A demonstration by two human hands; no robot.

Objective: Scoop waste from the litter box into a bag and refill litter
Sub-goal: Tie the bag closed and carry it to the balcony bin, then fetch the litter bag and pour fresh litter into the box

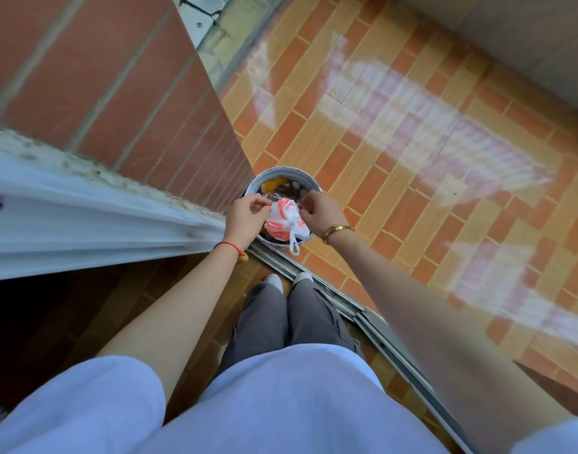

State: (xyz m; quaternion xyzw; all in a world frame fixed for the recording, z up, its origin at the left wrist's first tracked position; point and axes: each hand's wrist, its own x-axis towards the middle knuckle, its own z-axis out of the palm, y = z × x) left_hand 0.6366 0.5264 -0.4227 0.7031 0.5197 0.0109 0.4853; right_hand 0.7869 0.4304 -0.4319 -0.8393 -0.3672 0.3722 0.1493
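Floor: orange and yellow tiled floor [412,158] fills the right and upper centre of the frame, with pale patches of light on it.
Wall: brick-red wall [100,77] takes the upper left.
Frame: a white frame bar [84,217] crosses the left edge towards the centre.
Person: white shirt [281,404] along the bottom, cut off by the frame edge; grey trousers [281,319] and white shoes [274,281] below centre.
Track: a metal track [363,319] runs diagonally from the centre to the lower right, just ahead of the shoes.
Bin: a round bin [281,173] stands at the centre against the foot of the wall, its near rim hidden by the hands.
Left hand: left hand [245,217] reaches from the lower left with the arm nearly straight, thumb and fingers curled, pinching the bag's upper left edge.
Right hand: right hand [320,213] comes in from the lower right, knuckles up, fingers curled onto the bag's upper right edge.
Bag: a white and orange bag [286,222] sits between the hands over the bin's mouth, knotted, with a loop hanging at its lower end.
Wrists: red cord [228,245] on the left, gold bangle [336,229] on the right.
Hard to make out: the bin's contents are dark and jumbled; whether the bag rests on them or hangs free cannot be told.
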